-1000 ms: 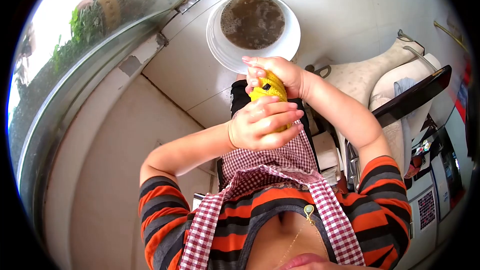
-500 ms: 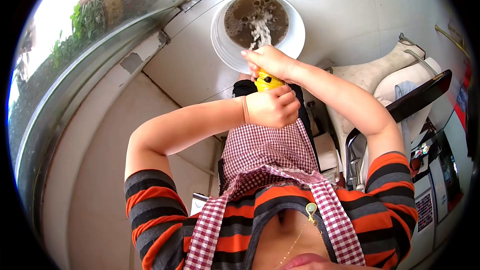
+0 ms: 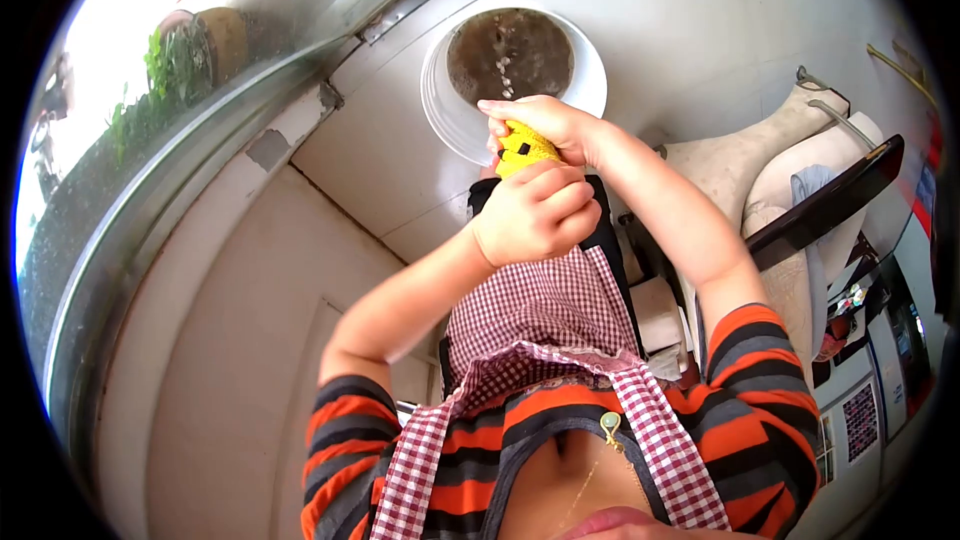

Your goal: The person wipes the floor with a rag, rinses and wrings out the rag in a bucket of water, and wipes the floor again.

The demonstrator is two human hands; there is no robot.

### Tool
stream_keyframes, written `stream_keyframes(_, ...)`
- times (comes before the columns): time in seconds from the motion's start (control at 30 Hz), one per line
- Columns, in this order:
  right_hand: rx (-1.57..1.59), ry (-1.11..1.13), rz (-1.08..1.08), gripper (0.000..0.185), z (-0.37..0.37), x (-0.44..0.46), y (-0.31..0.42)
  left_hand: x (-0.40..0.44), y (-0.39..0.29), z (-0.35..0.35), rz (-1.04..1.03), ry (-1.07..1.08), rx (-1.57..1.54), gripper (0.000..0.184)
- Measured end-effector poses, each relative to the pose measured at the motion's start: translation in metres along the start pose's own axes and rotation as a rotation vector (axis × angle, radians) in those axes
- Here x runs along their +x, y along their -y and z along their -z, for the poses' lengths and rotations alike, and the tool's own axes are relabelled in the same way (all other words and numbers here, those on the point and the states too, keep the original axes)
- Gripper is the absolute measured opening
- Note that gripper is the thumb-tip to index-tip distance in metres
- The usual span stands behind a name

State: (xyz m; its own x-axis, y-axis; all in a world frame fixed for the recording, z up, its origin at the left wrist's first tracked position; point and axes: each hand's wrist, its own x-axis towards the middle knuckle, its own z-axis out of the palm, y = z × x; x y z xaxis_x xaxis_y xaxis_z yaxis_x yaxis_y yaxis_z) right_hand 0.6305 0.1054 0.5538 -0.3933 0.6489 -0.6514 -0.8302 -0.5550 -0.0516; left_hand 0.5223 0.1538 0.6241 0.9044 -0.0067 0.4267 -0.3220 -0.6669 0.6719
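A bunched yellow cloth [image 3: 527, 147] with dark patches is squeezed between my two hands. My left hand [image 3: 540, 212] is closed round its near end in a fist. Higher up, my right hand [image 3: 548, 128] wraps its far end, fingers closed. Just beyond the hands stands a white bucket [image 3: 590, 70] on the floor, holding murky brown water [image 3: 510, 50]. A short line of drops shows between the cloth and the water. Most of the cloth is hidden inside my hands.
My checked apron [image 3: 540, 300] covers my lap. To the right stands a pale, stained chair [image 3: 715, 160] with a black armrest [image 3: 830, 202]. A glass panel [image 3: 190, 110] with a metal frame runs along the left, plants behind it. Light tiled floor [image 3: 680, 30] surrounds the bucket.
The thick stream of water from the cloth has thinned to scattered drops. My left fist has turned and its elbow has swung lower and inward; my right elbow has come in too.
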Motion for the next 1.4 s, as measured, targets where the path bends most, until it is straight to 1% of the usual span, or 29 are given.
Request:
stream_keyframes(0.07, 0.131, 0.355, 0.141, 0.03, 0.035, 0.01, -0.001, 0.009, 0.005, 0.003, 0.208, -0.193, -0.052, 0.02)
stream_keyframes(0.1, 0.31, 0.234, 0.141, 0.032, 0.068, 0.031, -0.013, 0.009, 0.013, -0.001, 0.381, -0.266, -0.079, 0.017)
stream_keyframes(0.13, -0.123, -0.361, 0.181, 0.037, 0.106, 0.059, -0.026, 0.006, 0.02, -0.006, 0.554, -0.336, -0.108, 0.013)
stream_keyframes(0.2, -0.33, -0.452, 0.302, 0.042, 0.117, 0.069, -0.044, -0.002, 0.027, -0.012, 1.192, -0.615, -0.48, 0.005)
stream_keyframes(0.27, -0.539, -0.551, 0.408, 0.047, 0.113, 0.06, -0.053, -0.007, 0.041, -0.003, 1.425, -0.827, -0.796, 0.007)
stream_keyframes(0.3, -0.266, -0.388, 0.31, 0.053, 0.089, 0.038, -0.05, -0.015, 0.045, -0.001, 1.416, -0.871, -0.909, 0.009)
stream_keyframes(0.33, -0.15, -0.245, 0.278, 0.058, 0.075, 0.025, -0.053, -0.031, 0.054, -0.001, 1.441, -0.858, -1.02, 0.017)
stream_keyframes(0.4, 0.043, -0.107, 0.282, 0.061, 0.036, -0.015, -0.057, -0.034, 0.052, 0.011, 1.572, -0.92, -1.272, 0.025)
stream_keyframes(0.43, 0.093, -0.084, 0.201, 0.063, 0.013, -0.042, -0.053, -0.031, 0.046, 0.02, 1.594, -0.875, -1.288, 0.032)
stream_keyframes(0.47, 0.14, -0.067, 0.121, 0.064, -0.009, -0.06, -0.052, -0.039, 0.043, 0.03, 1.56, -0.852, -1.324, 0.03)
stream_keyframes(0.5, 0.159, -0.085, 0.127, 0.065, -0.017, -0.068, -0.061, -0.042, 0.036, 0.039, 1.492, -0.757, -1.358, 0.03)
stream_keyframes(0.53, 0.167, -0.045, 0.195, 0.063, -0.034, -0.083, -0.065, -0.04, 0.026, 0.051, 1.42, -0.662, -1.39, 0.03)
stream_keyframes(0.6, -0.026, -0.188, 0.365, 0.06, -0.072, -0.111, -0.071, -0.039, 0.006, 0.071, 1.378, -0.53, -1.384, 0.037)
stream_keyframes(0.67, -0.304, -0.289, 0.402, 0.051, -0.087, -0.124, -0.081, -0.027, -0.019, 0.089, 1.456, -0.429, -1.099, 0.041)
stream_keyframes(0.73, -0.834, -0.525, 0.57, 0.049, -0.104, -0.136, -0.09, -0.033, -0.034, 0.094, 1.327, -0.259, -0.768, 0.047)
stream_keyframes(0.77, -1.007, -0.675, 0.652, 0.049, -0.122, -0.147, -0.094, -0.035, -0.04, 0.099, 1.217, -0.193, -0.614, 0.047)
stream_keyframes(0.8, -1.004, -0.69, 0.612, 0.046, -0.142, -0.16, -0.092, -0.037, -0.043, 0.103, 1.1, -0.131, -0.458, 0.047)
stream_keyframes(0.83, -0.998, -0.708, 0.573, 0.044, -0.161, -0.172, -0.087, -0.035, -0.048, 0.106, 1.041, -0.195, -0.404, 0.046)
stream_keyframes(0.87, -0.985, -0.726, 0.529, 0.042, -0.175, -0.181, -0.088, -0.031, -0.057, 0.111, 1.006, -0.23, -0.234, 0.042)
stream_keyframes(0.9, -0.849, -0.655, 0.751, 0.042, -0.162, -0.171, -0.098, -0.028, -0.062, 0.116, 0.938, -0.26, -0.171, 0.04)
stream_keyframes(0.93, -0.799, -0.651, 0.807, 0.04, -0.162, -0.171, -0.099, -0.028, -0.069, 0.119, 0.874, -0.284, -0.11, 0.037)
stream_keyframes(1.0, -0.971, -0.855, 0.813, 0.039, -0.164, -0.176, -0.099, -0.02, -0.09, 0.123, 1.006, -0.257, -0.631, 0.03)
stream_keyframes(1.07, -1.055, -0.977, 0.751, 0.038, -0.188, -0.19, -0.099, -0.008, -0.113, 0.122, 1.009, -0.108, -0.85, 0.034)
stream_keyframes(1.1, -1.094, -1.038, 0.717, 0.039, -0.2, -0.201, -0.097, -0.003, -0.123, 0.115, 0.965, -0.081, -0.844, 0.039)
stream_keyframes(1.17, -1.063, -0.999, 0.793, 0.038, -0.219, -0.223, -0.096, 0.008, -0.136, 0.111, 0.827, 0.009, -0.835, 0.052)
stream_keyframes(1.2, -1.049, -0.98, 0.832, 0.038, -0.225, -0.231, -0.095, 0.017, -0.143, 0.115, 0.817, 0.029, -0.861, 0.054)
stream_keyframes(1.27, -0.918, -0.846, 1.057, 0.034, -0.212, -0.236, -0.099, 0.033, -0.153, 0.119, 0.763, 0.087, -0.976, 0.054)
stream_keyframes(1.33, -0.791, -0.776, 1.259, 0.033, -0.211, -0.245, -0.099, 0.058, -0.169, 0.137, 0.789, 0.222, -0.922, 0.041)
stream_keyframes(1.4, -0.703, -0.783, 1.25, 0.032, -0.201, -0.251, -0.099, 0.075, -0.169, 0.144, 0.819, 0.346, -0.762, 0.031)
